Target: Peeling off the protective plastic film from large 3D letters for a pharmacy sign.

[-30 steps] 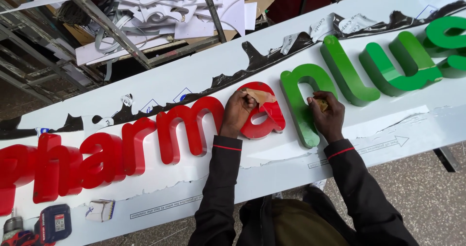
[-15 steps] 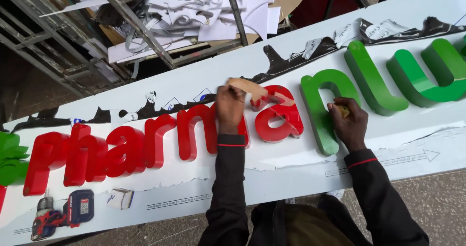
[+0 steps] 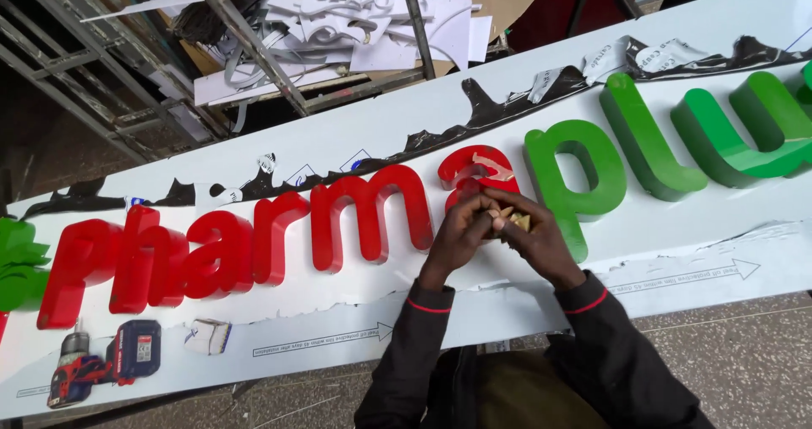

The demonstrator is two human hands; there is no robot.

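Observation:
A long white sign panel [image 3: 355,141] lies across the view with raised red letters [image 3: 338,217] on the left and green letters [image 3: 643,141] on the right. My left hand [image 3: 461,233] and my right hand [image 3: 534,241] meet over the lower part of the last red letter [image 3: 474,175]. Both pinch a small crumpled piece of brown film [image 3: 512,220] between their fingertips. A short strip of the same brown film [image 3: 495,165] still clings to the face of that red letter. Dark sleeves with red cuffs cover both my forearms.
A red and black cordless drill [image 3: 74,371] and a battery pack [image 3: 135,349] lie on the panel's near left, beside a crumpled film scrap [image 3: 207,336]. Torn black film [image 3: 507,107] edges the panel's far side. Metal racks [image 3: 254,48] and white cut-out scraps [image 3: 364,14] stand beyond.
My left hand peeled the brown film up off the red letter, and my right hand left the green letter. Both hands now meet, bunching the film. The view has shifted.

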